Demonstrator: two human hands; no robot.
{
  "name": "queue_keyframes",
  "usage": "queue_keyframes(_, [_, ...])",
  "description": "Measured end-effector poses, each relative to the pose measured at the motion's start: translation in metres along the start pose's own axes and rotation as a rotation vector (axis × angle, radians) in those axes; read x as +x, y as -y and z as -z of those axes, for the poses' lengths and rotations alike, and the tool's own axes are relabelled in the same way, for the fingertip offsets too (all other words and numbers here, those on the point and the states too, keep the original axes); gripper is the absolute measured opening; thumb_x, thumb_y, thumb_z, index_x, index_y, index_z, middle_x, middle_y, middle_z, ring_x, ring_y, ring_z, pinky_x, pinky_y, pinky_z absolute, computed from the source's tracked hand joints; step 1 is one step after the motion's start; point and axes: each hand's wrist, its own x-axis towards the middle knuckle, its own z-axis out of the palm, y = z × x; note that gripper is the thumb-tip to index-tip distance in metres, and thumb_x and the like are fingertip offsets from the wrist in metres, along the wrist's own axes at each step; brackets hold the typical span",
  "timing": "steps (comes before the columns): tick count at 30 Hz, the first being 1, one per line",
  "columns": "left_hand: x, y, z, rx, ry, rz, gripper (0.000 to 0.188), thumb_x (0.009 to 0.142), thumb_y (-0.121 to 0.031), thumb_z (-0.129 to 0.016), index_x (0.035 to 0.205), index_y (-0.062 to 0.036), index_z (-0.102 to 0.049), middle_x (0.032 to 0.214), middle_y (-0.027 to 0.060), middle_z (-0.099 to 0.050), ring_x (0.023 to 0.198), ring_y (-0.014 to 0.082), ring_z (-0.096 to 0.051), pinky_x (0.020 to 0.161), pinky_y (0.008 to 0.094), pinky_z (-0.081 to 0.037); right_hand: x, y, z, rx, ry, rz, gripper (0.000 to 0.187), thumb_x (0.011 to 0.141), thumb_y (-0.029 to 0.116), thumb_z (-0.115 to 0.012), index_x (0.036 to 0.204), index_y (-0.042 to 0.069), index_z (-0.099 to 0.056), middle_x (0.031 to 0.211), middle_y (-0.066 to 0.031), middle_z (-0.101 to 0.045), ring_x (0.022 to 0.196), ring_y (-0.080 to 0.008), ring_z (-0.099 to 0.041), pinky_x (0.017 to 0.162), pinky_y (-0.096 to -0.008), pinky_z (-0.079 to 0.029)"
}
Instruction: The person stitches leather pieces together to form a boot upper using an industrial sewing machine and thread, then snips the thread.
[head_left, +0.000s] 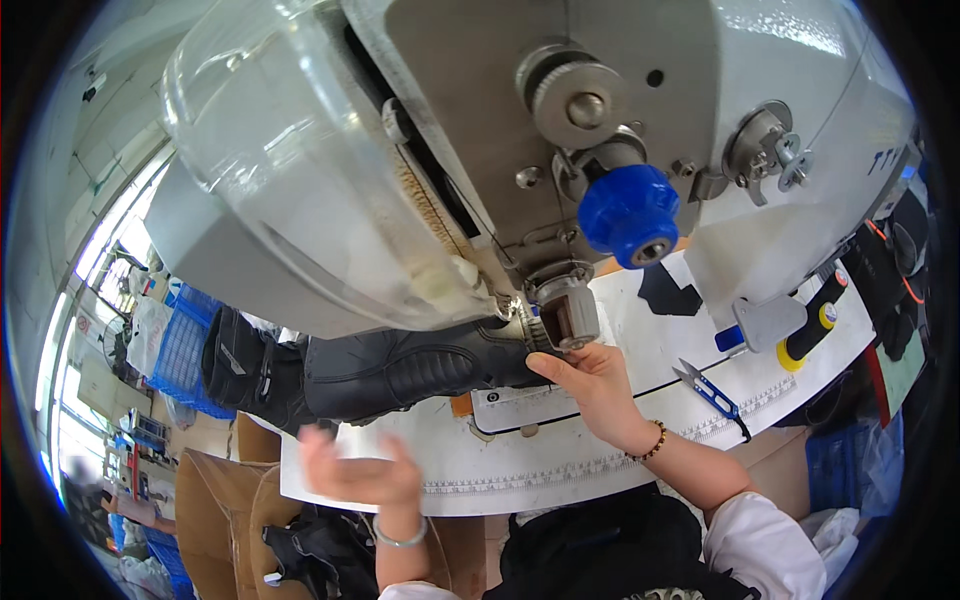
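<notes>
A black leather boot upper (392, 368) with stitched, ribbed panels lies under the head of a white sewing machine (660, 90). Its right end reaches the presser foot area (525, 325), where the machine partly hides it. My right hand (592, 388) pinches that end between thumb and fingers, just below the needle area; some fingertips are hidden. Nearer to me and to the left, my left hand (360, 475) is raised off the leather, blurred by motion. Its fingers and thumb stand apart with nothing in them.
Blue-handled thread snips (712, 392), a yellow-and-black spool (806, 338) and a black scrap (670, 292) lie on the white table (600, 475), right of my hands. Cardboard boxes (215, 510) stand at lower left. Blue crates (188, 350) are beyond.
</notes>
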Motion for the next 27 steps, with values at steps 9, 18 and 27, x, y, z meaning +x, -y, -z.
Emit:
queue_keyframes(9, [-0.05,-0.026,-0.042,0.257,0.577,-0.813,0.037,0.082,-0.031,-0.051,0.111,-0.0085,-0.05,0.122,0.0209,-0.043,0.117,0.0356,-0.04,0.097,0.0542,-0.025,-0.001,0.002,0.003,0.14,0.034,-0.104,0.008,0.081,0.003,-0.06,0.088,-0.001,-0.06,0.086,-0.0049,-0.062,0.08,-0.0068,-0.057,0.072,-0.0199,-0.044])
queue_keyframes(18, [-0.036,-0.034,-0.044,0.157,0.517,-0.724,0.041,0.084,-0.014,-0.051,0.124,-0.0148,-0.045,0.117,0.008,-0.05,0.11,0.0231,-0.048,0.097,0.0397,-0.032,-0.004,-0.005,-0.001,0.207,-0.029,0.139,0.014,0.085,-0.002,-0.053,0.092,0.001,-0.041,0.086,-0.0093,-0.062,0.081,-0.0068,-0.057,0.07,-0.0176,-0.045])
queue_keyframes(27, [-0.021,-0.036,-0.038,0.12,0.61,-0.774,0.04,0.084,-0.01,-0.048,0.124,-0.009,-0.044,0.117,0.013,-0.05,0.11,0.0256,-0.048,0.094,0.0347,-0.036,-0.008,-0.007,0.003,0.249,0.027,0.133,0.014,0.086,0.002,-0.053,0.097,0.002,-0.043,0.083,-0.0049,-0.06,0.077,-0.0039,-0.055,0.067,-0.0161,-0.043])
